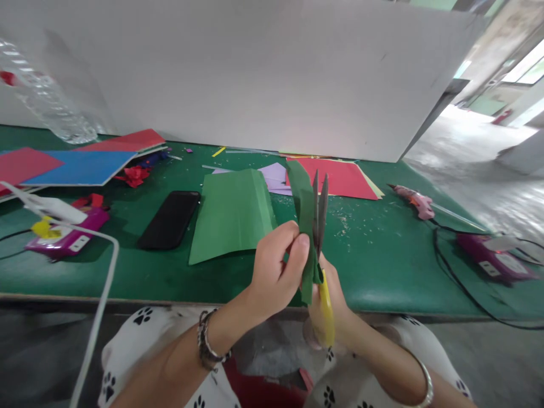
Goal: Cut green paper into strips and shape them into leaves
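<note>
In the middle of the head view, my left hand point(278, 269) pinches a folded strip of green paper point(302, 198) and holds it upright. My right hand point(329, 297) is closed round the yellow handle of a pair of scissors point(322, 218), whose blades point away from me, slightly apart. The blades lie along the strip's right edge, and a narrow piece curls near their base. Part of my right hand is hidden behind the paper and the handle. Just left of the strip, a larger creased sheet of green paper point(233, 209) lies on the green table point(374, 249).
A black phone point(170, 220) lies left of the green sheet. Red paper point(335, 177) and purple paper point(274, 174) lie behind it. At right are a pink glue gun point(414, 201) and a purple power strip point(495, 260); another purple power strip point(70, 235) is at left. A white board point(255, 73) stands behind.
</note>
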Tool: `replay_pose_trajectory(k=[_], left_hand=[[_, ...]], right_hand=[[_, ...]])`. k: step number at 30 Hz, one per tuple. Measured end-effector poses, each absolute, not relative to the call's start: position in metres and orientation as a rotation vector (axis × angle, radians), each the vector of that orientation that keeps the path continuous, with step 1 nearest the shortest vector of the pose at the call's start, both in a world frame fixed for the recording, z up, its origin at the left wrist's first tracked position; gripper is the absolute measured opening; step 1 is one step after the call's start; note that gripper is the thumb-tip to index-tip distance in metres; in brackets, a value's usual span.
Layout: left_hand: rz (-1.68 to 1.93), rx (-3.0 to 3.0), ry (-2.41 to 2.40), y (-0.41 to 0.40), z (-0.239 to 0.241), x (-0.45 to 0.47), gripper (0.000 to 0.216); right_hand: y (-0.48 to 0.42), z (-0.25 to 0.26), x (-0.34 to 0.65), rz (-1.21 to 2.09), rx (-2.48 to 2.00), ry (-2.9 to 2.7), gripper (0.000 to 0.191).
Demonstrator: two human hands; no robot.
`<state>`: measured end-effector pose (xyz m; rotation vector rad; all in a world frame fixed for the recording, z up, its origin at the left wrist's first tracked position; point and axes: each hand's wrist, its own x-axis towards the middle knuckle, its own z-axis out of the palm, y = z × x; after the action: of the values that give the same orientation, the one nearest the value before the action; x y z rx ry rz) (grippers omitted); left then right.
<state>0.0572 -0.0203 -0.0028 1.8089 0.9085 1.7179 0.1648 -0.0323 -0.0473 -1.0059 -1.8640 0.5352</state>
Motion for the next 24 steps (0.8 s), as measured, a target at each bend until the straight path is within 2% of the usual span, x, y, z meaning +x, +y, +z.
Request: replay_pose_trajectory(k=[5,8,14,16,19,21,24], left_hand=[[1.629,1.607,0.95,-0.018,-0.003,0.057,0.033],[1.527,1.466,0.954,-0.017,-0.003,0.054,0.035],[1.427,1.457,0.962,-0.013,-0.005,0.049,0.032],[1.376,1.466,0.95,-0.011,-0.006,0.048,0.03],[1.212,1.439,0.873,-0.012,-0.008,0.051,0.026],[1.075,1.376,0.771,-0.013,-0.009,0.055,0.024],[0.931,1.293,0.662,-0.015,-0.012,0.061,0.02]], right_hand=[[-0.005,-0.037,0.189,0.512,-1.206,-1.783,0.028],[0.016,-0.029,0.21,0.457,-1.488,-1.759,0.032],[0.038,-0.021,0.243,0.006,-2.254,-1.901,0.024],[0.039,-0.022,0.248,-0.062,-2.298,-1.999,0.022],[0.036,-0.022,0.246,-0.095,-2.033,-1.957,0.024],[0.032,-0.02,0.236,0.173,-1.711,-1.829,0.032],[0.022,-0.014,0.219,1.084,-1.16,-1.624,0.049]])
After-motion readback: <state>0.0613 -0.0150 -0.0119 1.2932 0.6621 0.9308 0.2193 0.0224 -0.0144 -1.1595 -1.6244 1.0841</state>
